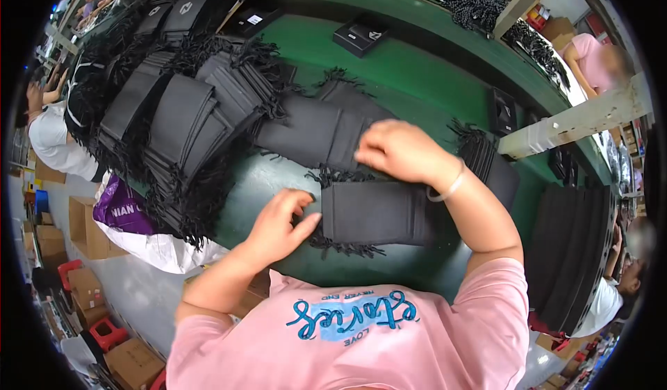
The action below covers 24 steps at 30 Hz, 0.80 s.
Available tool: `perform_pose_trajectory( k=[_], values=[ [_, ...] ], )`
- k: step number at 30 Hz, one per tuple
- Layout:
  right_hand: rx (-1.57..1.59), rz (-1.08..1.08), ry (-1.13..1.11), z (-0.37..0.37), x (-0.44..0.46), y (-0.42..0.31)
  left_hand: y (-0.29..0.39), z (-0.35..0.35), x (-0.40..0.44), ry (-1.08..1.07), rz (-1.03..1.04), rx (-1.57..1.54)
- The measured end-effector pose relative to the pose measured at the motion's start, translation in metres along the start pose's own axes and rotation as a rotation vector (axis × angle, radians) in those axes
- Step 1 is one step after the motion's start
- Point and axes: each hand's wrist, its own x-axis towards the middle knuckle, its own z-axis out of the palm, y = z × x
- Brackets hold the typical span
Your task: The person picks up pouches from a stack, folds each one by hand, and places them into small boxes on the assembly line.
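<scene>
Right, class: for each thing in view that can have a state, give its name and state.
Near black fringed piece: lying flat
Left hand: fingers curled, thumb apart
Right hand: fingers bent, grip unclear
Black fringed pieces at left: stacked, overlapping
Far middle black box: looks shut
Cardboard box beside the sack: open
Purple-printed sack: creased

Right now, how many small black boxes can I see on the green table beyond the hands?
3: a first box at far left, a second box at far middle, a third box near the white post. Dark piles may hide others.
</scene>
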Motion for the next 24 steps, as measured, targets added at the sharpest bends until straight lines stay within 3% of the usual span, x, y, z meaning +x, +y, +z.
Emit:
perform_pose_trajectory(
  k=[1,2,6,12,14,15,16,19,21,22,24],
  values=[
    [-0.014,0.010,-0.172,-0.001,-0.002,-0.006,-0.002,-0.001,0.006,0.005,-0.167,-0.062],
    [-0.008,0.016,-0.178,0.006,-0.009,-0.006,-0.004,0.002,0.009,-0.003,-0.172,-0.066],
    [0.041,0.050,-0.038,0.026,-0.051,0.004,-0.012,0.025,0.025,0.082,0.164,0.276],
    [0.157,-0.013,0.009,0.005,-0.066,0.000,0.018,-0.002,0.048,-0.162,-0.050,0.220],
    [0.200,-0.078,0.035,-0.006,-0.071,-0.004,0.024,-0.011,0.053,-0.124,0.077,0.160],
    [0.375,-0.063,0.031,-0.015,-0.074,-0.009,0.028,-0.014,0.055,-0.110,0.142,0.127],
    [0.549,-0.044,0.025,-0.025,-0.075,-0.012,0.031,-0.016,0.058,-0.099,0.210,0.094],
    [0.671,0.006,0.027,-0.044,-0.071,-0.015,0.045,-0.020,0.077,-0.031,0.374,0.135],
    [0.618,0.407,-0.065,-0.054,-0.058,-0.010,0.052,-0.018,0.089,0.012,0.531,0.160],
    [0.646,0.387,-0.047,-0.053,-0.051,-0.003,0.053,-0.017,0.095,0.005,0.539,0.159],
    [0.666,0.369,-0.012,-0.046,-0.034,0.014,0.052,-0.015,0.115,-0.078,0.352,0.137]
  ],
)
